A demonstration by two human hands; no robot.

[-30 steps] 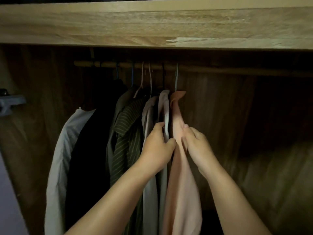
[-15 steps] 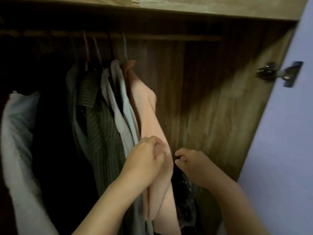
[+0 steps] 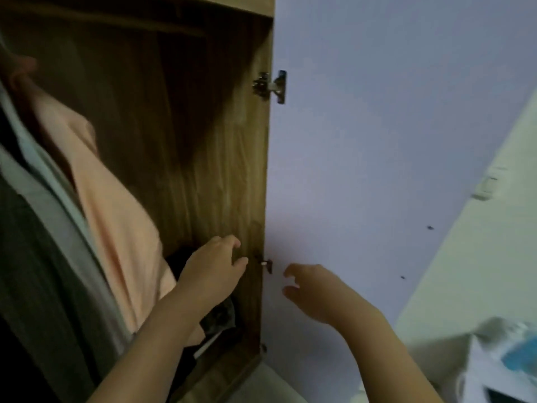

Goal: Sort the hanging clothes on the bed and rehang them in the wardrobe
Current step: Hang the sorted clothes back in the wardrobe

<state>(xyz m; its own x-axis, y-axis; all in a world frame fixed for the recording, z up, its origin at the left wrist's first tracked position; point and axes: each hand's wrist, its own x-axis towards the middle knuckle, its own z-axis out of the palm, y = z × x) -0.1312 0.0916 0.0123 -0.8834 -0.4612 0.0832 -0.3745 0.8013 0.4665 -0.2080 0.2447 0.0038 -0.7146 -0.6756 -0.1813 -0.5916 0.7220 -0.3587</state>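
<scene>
Head view, both hands empty, left hand (image 3: 213, 271) and right hand (image 3: 312, 289) loosely spread, beside wardrobe (image 3: 203, 141)

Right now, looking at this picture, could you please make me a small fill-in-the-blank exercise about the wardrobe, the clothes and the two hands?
1. The garment hanging nearest the wardrobe's wooden side wall is ____ in colour.
2. Both the left hand and the right hand hold ____.
3. The wardrobe door stands ____.
4. Two metal ____ join the door to the wardrobe.

Missing words: peach; nothing; open; hinges
</scene>
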